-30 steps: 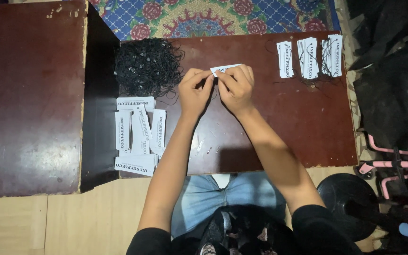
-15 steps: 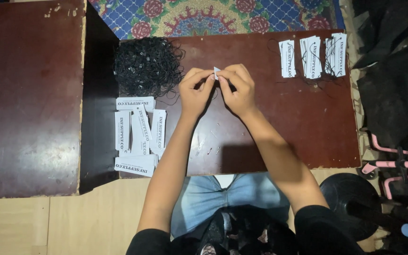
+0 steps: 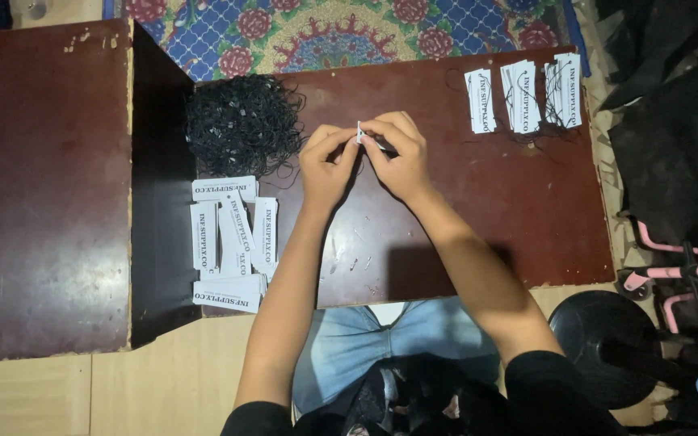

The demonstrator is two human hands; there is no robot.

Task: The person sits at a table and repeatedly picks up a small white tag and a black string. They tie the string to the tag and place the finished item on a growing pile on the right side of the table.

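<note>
Head view looks straight down on a dark red-brown table. Both hands meet near its far edge, around the middle. The left hand and the right hand are closed to a fingertip pinch on one small white paper tag, held edge-on between them, just above the tabletop. A thin dark thing shows at the right fingers; whether it is a string I cannot tell.

A heap of black string loops lies at the far left corner, just beside the left hand. Loose white tags sit fanned along the left edge. Strung tags lie in a row at the far right corner.

Risks, as I judge them: the pinch is slight, so the tag may slip or crease. A wrist brushing the heap could drag tangled loops along. An elbow sweep could scatter the loose tags off the near left edge.
</note>
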